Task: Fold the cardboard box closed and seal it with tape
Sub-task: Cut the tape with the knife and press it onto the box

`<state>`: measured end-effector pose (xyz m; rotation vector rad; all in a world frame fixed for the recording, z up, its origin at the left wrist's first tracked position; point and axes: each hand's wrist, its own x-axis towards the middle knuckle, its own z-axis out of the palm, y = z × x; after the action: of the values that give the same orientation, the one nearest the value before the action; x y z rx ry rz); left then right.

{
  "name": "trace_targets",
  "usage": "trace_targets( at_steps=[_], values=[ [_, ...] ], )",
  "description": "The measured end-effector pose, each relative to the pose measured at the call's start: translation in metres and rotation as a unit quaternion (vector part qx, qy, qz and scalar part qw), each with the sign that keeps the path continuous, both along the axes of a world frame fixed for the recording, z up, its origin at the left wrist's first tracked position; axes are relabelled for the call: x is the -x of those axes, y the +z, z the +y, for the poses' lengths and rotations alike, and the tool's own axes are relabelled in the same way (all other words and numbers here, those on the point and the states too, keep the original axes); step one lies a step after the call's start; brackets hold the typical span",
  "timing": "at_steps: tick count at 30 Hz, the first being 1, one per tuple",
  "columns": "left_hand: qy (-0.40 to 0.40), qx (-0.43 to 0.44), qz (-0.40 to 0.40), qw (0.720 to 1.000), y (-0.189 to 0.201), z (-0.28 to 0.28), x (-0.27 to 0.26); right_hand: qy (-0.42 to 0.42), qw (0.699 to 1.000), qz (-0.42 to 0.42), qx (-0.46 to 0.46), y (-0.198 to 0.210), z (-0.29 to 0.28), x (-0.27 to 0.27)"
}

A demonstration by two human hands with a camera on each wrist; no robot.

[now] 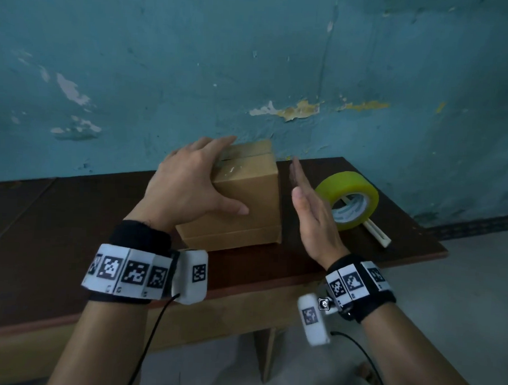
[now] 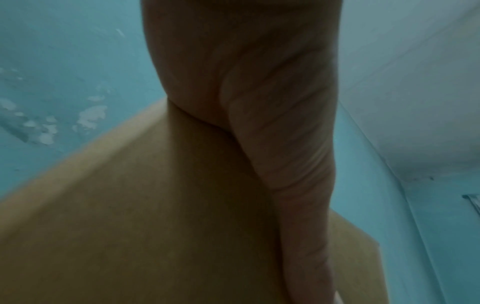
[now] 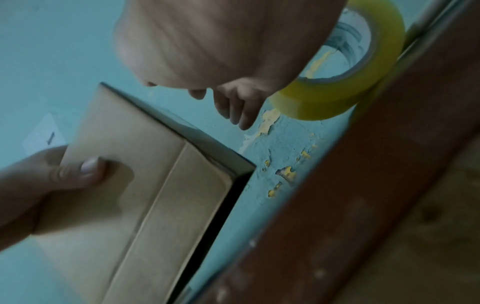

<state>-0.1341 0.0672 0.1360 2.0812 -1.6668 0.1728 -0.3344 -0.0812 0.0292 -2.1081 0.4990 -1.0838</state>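
Holding box (image 1: 246,200) w/ left hand (image 1: 186,186), seam (image 1: 248,157) part-hidden

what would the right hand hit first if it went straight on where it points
Likely the teal wall: the right hand points through the gap between cardboard box and tape roll; depth unclear.

A: Head view: the left hand (image 1: 189,183) covers the near-left top corner of the box (image 1: 246,198); its left face is hidden.
B: Noted. Top seam, taped or bare: cannot tell. The right hand (image 1: 312,221) hides the near-left rim of the tape roll (image 1: 354,191).
A: A pale stick (image 1: 377,232) runs under the roll, middle hidden; identity unclear.
B: Left wrist view: dark, blurred, fingertips out of sight. Right wrist view: smeared; roll cut by the top edge.
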Motion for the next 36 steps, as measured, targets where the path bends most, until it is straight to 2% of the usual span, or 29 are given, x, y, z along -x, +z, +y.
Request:
trace_targets(
  at_steps=[4, 9, 12, 14, 16, 20, 22, 25, 27, 29, 36],
  values=[
    [-0.016, 0.064, 0.09, 0.994, -0.001, 0.004, -0.006, -0.021, 0.999, -0.017, -0.046, 0.001, 0.0, 0.0],
    [-0.031, 0.115, 0.163, 0.979, -0.003, 0.003, -0.006, -0.003, 0.991, -0.063, -0.117, 0.001, -0.001, -0.004],
    [-0.035, 0.154, 0.242, 0.957, -0.01, 0.004, -0.005, 0.005, 0.979, -0.094, -0.179, 0.0, -0.006, -0.006],
    [-0.033, 0.19, 0.329, 0.924, -0.018, 0.006, -0.005, 0.022, 0.969, -0.119, -0.214, 0.001, -0.006, -0.007],
    [-0.023, 0.225, 0.422, 0.878, -0.03, 0.008, -0.004, 0.049, 0.953, -0.151, -0.258, 0.002, -0.004, -0.008],
    [-0.033, 0.315, 0.604, 0.731, -0.06, 0.008, -0.006, 0.074, 0.935, -0.167, -0.305, 0.009, 0.004, -0.011],
    [-0.046, 0.334, 0.658, 0.673, -0.069, 0.008, -0.01, 0.08, 0.925, -0.163, -0.333, 0.009, 0.007, -0.013],
    [-0.092, 0.336, 0.704, 0.618, -0.078, 0.006, -0.007, 0.103, 0.903, -0.168, -0.382, 0.01, 0.01, -0.014],
    [-0.107, 0.32, 0.73, 0.594, -0.085, 0.002, 0.002, 0.123, 0.891, -0.179, -0.4, 0.012, 0.014, -0.013],
    [-0.11, 0.288, 0.742, 0.595, -0.092, -0.001, 0.01, 0.149, 0.891, -0.177, -0.391, 0.012, 0.019, -0.014],
    [-0.096, 0.214, 0.712, 0.661, -0.105, 0.002, 0.001, 0.087, 0.92, -0.195, -0.329, 0.012, 0.013, -0.007]
  ],
)
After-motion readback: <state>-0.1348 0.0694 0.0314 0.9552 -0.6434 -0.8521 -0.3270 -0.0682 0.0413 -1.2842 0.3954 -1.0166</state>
